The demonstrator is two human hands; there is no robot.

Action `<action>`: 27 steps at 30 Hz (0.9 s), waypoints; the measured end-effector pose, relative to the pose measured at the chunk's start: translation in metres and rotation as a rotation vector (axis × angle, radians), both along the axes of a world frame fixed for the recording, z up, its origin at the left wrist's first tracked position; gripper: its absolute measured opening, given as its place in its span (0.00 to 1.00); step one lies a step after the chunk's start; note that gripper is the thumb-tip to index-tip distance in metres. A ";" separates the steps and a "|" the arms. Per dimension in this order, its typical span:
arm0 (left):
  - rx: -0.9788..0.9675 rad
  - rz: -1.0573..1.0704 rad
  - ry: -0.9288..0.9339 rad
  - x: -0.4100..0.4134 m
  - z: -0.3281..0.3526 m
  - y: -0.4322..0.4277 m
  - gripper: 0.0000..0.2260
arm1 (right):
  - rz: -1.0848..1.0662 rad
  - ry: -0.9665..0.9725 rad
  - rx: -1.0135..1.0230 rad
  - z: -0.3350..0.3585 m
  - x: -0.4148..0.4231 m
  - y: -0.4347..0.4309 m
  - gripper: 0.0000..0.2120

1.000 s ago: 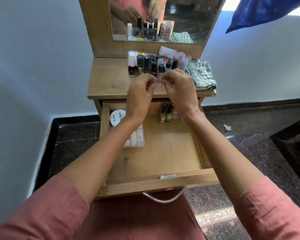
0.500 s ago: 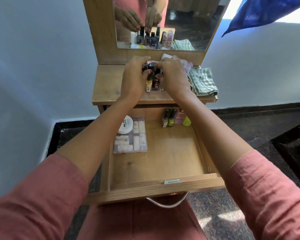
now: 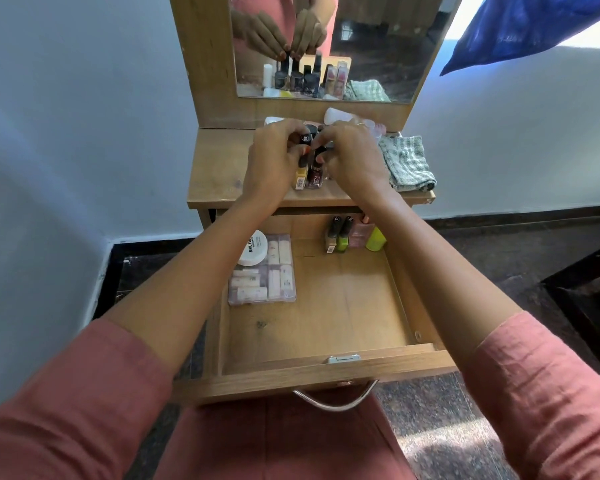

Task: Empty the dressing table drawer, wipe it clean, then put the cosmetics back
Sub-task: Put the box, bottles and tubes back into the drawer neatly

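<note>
1. Your drawer (image 3: 343,306) is pulled out and mostly bare, so you have room to put things back.
2. Your cloth (image 3: 407,162) lies on the desk (image 3: 219,174), out of the way.
3. Your left hand (image 3: 274,164) and right hand (image 3: 354,157) curl fingers round small bottles (image 3: 314,174) on the desk, gathering several together, I think.

Bright daylight, sharp centre, warped edges

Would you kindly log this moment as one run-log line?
phase: restocking | hands: both gathering nail polish bottles on tabletop | drawer: open, partly refilled | cloth: on tabletop, right
</note>
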State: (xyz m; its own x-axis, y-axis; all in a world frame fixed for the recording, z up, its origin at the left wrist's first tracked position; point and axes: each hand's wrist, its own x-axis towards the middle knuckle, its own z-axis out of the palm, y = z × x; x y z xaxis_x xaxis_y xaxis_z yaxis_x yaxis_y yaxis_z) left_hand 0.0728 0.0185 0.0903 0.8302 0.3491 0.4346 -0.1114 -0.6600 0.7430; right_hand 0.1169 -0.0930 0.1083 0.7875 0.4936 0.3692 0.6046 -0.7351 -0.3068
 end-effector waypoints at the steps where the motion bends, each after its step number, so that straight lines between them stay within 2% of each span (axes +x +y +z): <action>1: -0.010 -0.006 0.010 -0.002 0.000 0.000 0.11 | 0.004 0.025 0.028 -0.001 -0.003 -0.002 0.14; 6: -0.030 -0.068 0.022 -0.020 0.002 -0.006 0.10 | 0.029 0.123 0.111 -0.005 -0.014 -0.013 0.15; 18: -0.073 -0.130 0.106 -0.047 -0.027 -0.033 0.09 | 0.066 0.197 0.110 -0.032 -0.044 -0.044 0.10; 27: -0.079 -0.062 0.190 -0.043 -0.066 -0.043 0.10 | -0.012 0.310 0.073 -0.071 -0.042 -0.047 0.12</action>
